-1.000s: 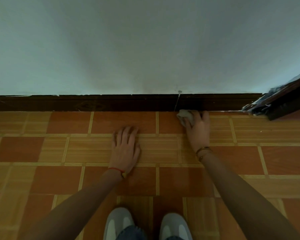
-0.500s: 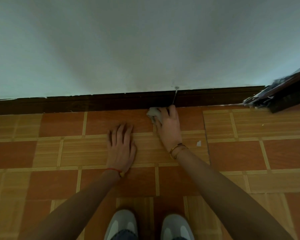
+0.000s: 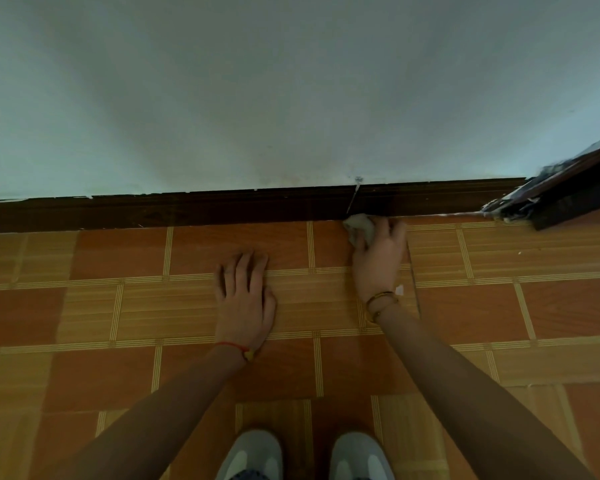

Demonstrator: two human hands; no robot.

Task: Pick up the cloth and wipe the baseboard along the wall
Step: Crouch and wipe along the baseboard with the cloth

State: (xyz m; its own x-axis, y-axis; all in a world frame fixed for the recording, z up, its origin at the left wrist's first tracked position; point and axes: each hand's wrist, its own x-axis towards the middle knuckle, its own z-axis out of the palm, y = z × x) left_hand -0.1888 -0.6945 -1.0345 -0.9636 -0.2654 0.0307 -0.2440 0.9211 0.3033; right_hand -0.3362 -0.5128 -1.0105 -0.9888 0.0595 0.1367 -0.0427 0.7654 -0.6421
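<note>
While the left hand point(image 3: 245, 299) lies flat on the patterned floor point(image 3: 499, 306), fingers straight and close together with only slight gaps, palm down as a prop for the crouch, the right hand point(image 3: 378, 258) has swung back toward the right along the wall: half a second ago it was close beside the left hand, to the left of the pale seam point(image 3: 353, 199) in the dark baseboard point(image 3: 187, 209), and now it sits just right of that seam, much where it was a second ago. Its fingers are curled over the small pale cloth point(image 3: 359, 226), bunching it under the fingertips, and the wad is pressed into the corner where the baseboard's lower edge meets the floor, touching both. That return swing reads as a back-and-forth scrub over one short section around the seam, not a steady advance down the wall, so I judge the pickup is done and the wiping is under way but covers little of the length so far. Left of the seam the board runs on to the frame's edge, and to the right it runs on to the dark door frame point(image 3: 568, 188). A small white fleck point(image 3: 399, 289) lies on the floor beside the right wrist. Grey shoes point(image 3: 253, 455) show at the bottom edge, toes pointing at the wall
</note>
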